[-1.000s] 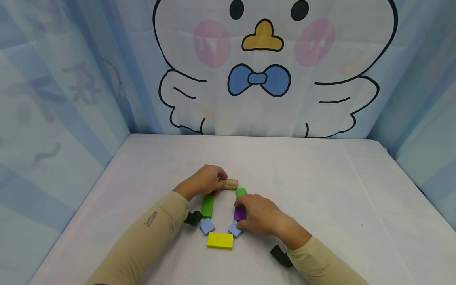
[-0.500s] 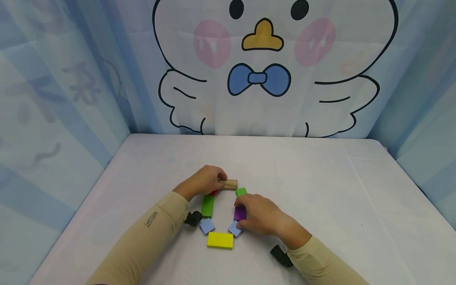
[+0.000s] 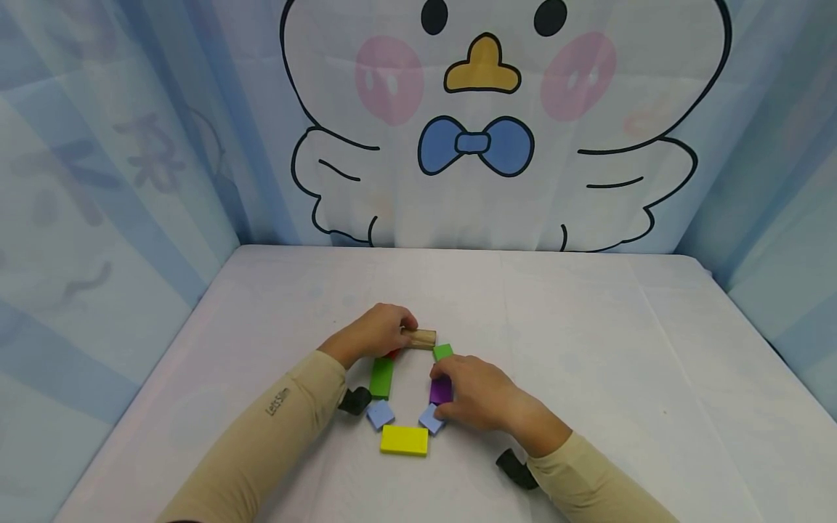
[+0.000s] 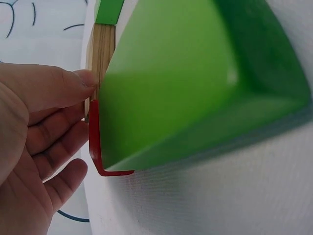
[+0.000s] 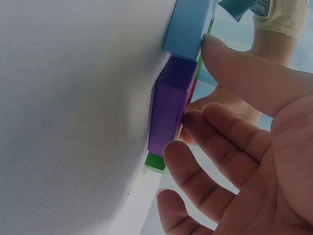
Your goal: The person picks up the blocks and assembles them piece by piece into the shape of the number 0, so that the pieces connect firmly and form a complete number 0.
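Observation:
Flat coloured blocks form a ring on the table. At its far side my left hand [image 3: 379, 330] pinches a bare wooden block [image 3: 423, 338] between thumb and fingers. Beside that hand a red block [image 4: 96, 147] and a long green block [image 4: 186, 73] show in the left wrist view. My right hand [image 3: 484, 396] is at the ring's right side, fingers loosely bent. In the right wrist view its thumb tip meets a light blue block [image 5: 188, 27], while fingertips lie along the purple block [image 5: 168, 105]. A small green block [image 3: 442, 351] lies between the purple and wooden ones.
A yellow block [image 3: 404, 441] makes the near side of the ring, with another light blue block [image 3: 380, 415] at its left corner. Black wrist pieces [image 3: 515, 470] stick out under both sleeves. A curtain with a cartoon bird [image 3: 484, 203] hangs behind the white-covered table [image 3: 588, 327].

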Tool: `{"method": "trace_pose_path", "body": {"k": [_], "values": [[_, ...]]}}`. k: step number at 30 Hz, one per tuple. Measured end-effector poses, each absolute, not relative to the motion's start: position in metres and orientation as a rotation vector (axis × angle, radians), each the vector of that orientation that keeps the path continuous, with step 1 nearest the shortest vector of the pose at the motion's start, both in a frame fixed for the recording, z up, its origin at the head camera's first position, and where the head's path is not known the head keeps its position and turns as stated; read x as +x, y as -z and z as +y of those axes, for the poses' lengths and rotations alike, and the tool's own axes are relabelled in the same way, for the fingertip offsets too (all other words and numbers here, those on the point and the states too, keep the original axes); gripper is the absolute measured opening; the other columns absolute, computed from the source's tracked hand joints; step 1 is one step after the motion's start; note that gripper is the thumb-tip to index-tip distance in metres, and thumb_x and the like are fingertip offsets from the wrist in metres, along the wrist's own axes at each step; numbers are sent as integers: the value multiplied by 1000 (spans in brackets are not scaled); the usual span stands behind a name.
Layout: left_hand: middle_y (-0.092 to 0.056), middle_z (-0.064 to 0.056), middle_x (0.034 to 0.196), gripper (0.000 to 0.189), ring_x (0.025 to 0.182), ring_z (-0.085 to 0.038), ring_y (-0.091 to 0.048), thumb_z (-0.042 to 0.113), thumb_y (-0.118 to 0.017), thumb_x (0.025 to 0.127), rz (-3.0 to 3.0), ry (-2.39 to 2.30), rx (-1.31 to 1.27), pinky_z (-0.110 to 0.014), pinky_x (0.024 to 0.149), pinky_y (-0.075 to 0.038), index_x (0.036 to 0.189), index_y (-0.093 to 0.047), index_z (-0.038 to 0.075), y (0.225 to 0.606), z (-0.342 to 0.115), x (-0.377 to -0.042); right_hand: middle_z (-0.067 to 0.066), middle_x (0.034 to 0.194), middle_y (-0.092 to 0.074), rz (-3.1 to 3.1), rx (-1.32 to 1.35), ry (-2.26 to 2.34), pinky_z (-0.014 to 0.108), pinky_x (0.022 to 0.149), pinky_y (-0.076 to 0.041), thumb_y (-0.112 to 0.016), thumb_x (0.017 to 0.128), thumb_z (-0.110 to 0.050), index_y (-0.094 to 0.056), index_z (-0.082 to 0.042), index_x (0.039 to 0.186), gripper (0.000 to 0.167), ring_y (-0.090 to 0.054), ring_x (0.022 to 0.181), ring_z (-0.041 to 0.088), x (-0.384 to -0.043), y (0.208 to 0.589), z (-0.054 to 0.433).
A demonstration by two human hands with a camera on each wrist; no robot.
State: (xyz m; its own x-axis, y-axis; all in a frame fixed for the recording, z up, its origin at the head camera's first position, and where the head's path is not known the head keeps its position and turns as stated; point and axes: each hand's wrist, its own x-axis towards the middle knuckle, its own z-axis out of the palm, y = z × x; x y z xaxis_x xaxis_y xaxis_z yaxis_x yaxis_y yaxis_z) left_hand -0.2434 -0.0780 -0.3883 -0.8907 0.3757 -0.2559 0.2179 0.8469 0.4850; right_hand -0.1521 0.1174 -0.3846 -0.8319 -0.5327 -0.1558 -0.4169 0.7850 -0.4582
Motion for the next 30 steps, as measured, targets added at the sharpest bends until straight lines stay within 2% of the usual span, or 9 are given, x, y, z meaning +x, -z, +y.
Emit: {"method": "trace_pose_path", "body": {"k": [11,16,22,27,30], "values": [[-65,-4,116,28,97,-19,-57,11,-70,94,2664,-668,440,-33,94,-50,122,-67,8,388,-78,-242,7,118,-65,2699,-736,592,45,96,-49,-83,83,-24,-64,-9,122,46,-58,105,25,-152,385,117],[-63,-7,124,36,98,-19,-56,14,-70,94,2658,-667,426,-33,93,-50,129,-64,8,388,-79,-243,6,118,-65,2704,-736,570,45,95,-49,-83,83,-25,-64,-9,122,46,-58,105,25,-153,384,117],[-59,-8,135,43,110,-22,-53,23,-71,94,2700,-652,434,-40,105,-43,134,-61,10,387,-80,-241,6,117,-65,2680,-750,591,45,95,-49,-83,83,-24,-64,-8,121,45,-58,104,24,-153,383,117],[-55,-11,140,47,128,-26,-50,28,-71,94,2769,-663,435,-43,110,-37,136,-59,9,386,-84,-233,6,116,-65,2691,-786,611,44,94,-50,-80,85,-24,-63,-8,122,44,-58,103,23,-151,380,120],[-53,-11,143,51,133,-28,-47,30,-72,94,2808,-652,442,-43,111,-36,137,-58,9,384,-88,-226,5,116,-64,2725,-790,617,44,95,-49,-80,85,-25,-63,-7,121,43,-58,106,23,-151,376,123]]}}
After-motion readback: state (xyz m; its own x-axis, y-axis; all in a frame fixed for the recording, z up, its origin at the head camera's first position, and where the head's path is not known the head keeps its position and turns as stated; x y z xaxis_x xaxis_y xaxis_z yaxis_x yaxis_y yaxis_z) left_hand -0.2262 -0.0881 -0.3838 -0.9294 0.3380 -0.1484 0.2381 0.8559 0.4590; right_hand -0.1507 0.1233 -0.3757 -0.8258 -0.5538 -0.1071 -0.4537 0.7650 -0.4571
